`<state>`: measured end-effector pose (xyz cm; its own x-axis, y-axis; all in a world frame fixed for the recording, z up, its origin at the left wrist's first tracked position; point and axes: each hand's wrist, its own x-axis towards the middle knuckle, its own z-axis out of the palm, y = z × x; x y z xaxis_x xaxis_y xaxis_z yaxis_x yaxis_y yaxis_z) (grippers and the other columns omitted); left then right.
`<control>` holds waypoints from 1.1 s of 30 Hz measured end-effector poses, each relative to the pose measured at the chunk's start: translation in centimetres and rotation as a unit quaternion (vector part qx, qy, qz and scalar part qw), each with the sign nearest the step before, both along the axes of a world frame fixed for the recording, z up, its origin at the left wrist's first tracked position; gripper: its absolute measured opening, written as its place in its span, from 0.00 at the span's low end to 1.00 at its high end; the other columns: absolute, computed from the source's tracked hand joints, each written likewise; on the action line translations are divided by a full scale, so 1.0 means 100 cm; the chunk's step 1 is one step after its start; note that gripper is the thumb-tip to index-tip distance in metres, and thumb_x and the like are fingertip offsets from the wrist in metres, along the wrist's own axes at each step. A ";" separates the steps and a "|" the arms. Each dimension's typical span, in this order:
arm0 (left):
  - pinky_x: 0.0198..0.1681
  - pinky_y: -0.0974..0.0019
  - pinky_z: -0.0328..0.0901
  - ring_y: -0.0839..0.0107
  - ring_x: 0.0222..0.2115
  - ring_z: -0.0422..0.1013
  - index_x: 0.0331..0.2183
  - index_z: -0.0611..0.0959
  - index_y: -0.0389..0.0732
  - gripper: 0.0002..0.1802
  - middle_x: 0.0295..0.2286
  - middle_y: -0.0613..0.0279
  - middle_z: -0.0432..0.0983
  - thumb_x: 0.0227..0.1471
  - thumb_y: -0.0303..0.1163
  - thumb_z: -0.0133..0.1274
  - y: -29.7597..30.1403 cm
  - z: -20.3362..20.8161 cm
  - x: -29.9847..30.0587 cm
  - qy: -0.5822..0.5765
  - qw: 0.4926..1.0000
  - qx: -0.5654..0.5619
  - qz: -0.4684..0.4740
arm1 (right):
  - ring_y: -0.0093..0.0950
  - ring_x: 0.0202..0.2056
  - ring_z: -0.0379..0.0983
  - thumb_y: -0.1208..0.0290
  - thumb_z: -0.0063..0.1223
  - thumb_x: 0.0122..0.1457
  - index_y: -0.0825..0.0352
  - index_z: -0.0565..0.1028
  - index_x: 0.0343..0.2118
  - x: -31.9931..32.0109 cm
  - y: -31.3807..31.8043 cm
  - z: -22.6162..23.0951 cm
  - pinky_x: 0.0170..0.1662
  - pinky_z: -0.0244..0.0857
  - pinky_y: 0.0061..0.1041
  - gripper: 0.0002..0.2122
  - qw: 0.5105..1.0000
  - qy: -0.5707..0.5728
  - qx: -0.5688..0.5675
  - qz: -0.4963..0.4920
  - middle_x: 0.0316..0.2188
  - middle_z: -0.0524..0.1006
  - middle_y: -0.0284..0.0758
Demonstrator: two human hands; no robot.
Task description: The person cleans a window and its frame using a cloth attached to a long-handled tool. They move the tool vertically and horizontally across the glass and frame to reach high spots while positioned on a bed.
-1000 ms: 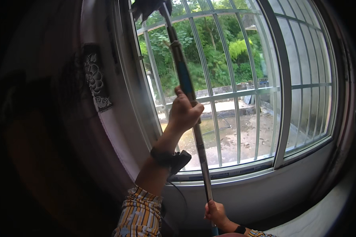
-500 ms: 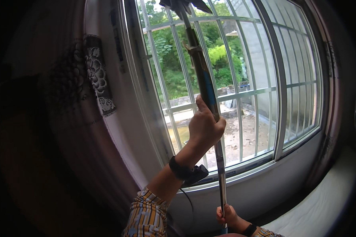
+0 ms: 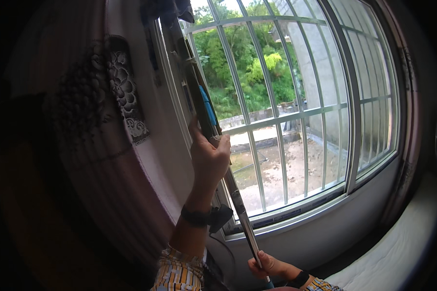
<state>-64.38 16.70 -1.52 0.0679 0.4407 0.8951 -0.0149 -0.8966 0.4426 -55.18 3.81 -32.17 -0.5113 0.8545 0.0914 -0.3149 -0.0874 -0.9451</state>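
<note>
A long-handled mop is held upside down, slanting up to the left in front of the window. Its dark head reaches the top of the view beside the window's left frame; the upper edge cuts part of it off. My left hand is closed round the thick dark sleeve of the handle, just below a blue strip. Lower down, my right hand grips the thin shiny pole near its bottom end. Past my right hand, the pole's end is mostly out of view.
Metal bars stand outside the window, with trees and a yard beyond. A patterned purple curtain hangs at the left, close to my left arm. A white padded surface lies at lower right. A dark cable hangs below the sill.
The mop's head and my left hand have swung left, from in front of the glass to the window's left frame. My right hand has shifted slightly left, still gripping the pole.
</note>
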 end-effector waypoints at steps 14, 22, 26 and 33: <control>0.48 0.51 0.63 0.59 0.32 0.68 0.32 0.76 0.36 0.07 0.29 0.54 0.70 0.52 0.30 0.50 -0.046 -0.272 0.039 0.277 0.872 0.295 0.275 | 0.20 0.25 0.68 0.41 0.26 0.63 0.64 0.67 0.31 0.077 -0.116 -0.224 0.32 0.65 0.23 0.27 0.933 -0.262 -0.031 -0.246 0.22 0.69 0.28; 0.47 0.45 0.61 0.52 0.33 0.69 0.36 0.78 0.32 0.14 0.32 0.48 0.73 0.42 0.24 0.51 -0.080 -0.273 0.035 0.236 0.959 0.140 0.065 | 0.27 0.34 0.68 0.55 0.26 0.68 0.67 0.64 0.35 0.076 -0.129 -0.255 0.43 0.64 0.27 0.19 0.933 -0.290 -0.019 -0.213 0.29 0.69 0.35; 0.35 0.55 0.63 0.58 0.25 0.67 0.29 0.77 0.36 0.06 0.23 0.56 0.70 0.43 0.22 0.51 -0.067 -0.278 0.028 0.242 0.962 0.103 0.068 | 0.34 0.47 0.69 0.53 0.38 0.65 0.68 0.63 0.54 0.094 -0.095 -0.196 0.51 0.62 0.29 0.23 0.904 -0.400 -0.083 -0.130 0.45 0.73 0.46; 0.32 0.58 0.64 0.59 0.26 0.69 0.31 0.78 0.37 0.06 0.25 0.56 0.71 0.45 0.24 0.52 -0.067 -0.277 0.015 0.263 0.964 0.021 0.026 | 0.35 0.48 0.69 0.59 0.55 0.58 0.66 0.42 0.64 0.093 0.033 0.085 0.50 0.65 0.31 0.40 0.889 -0.220 0.220 -0.335 0.54 0.64 0.52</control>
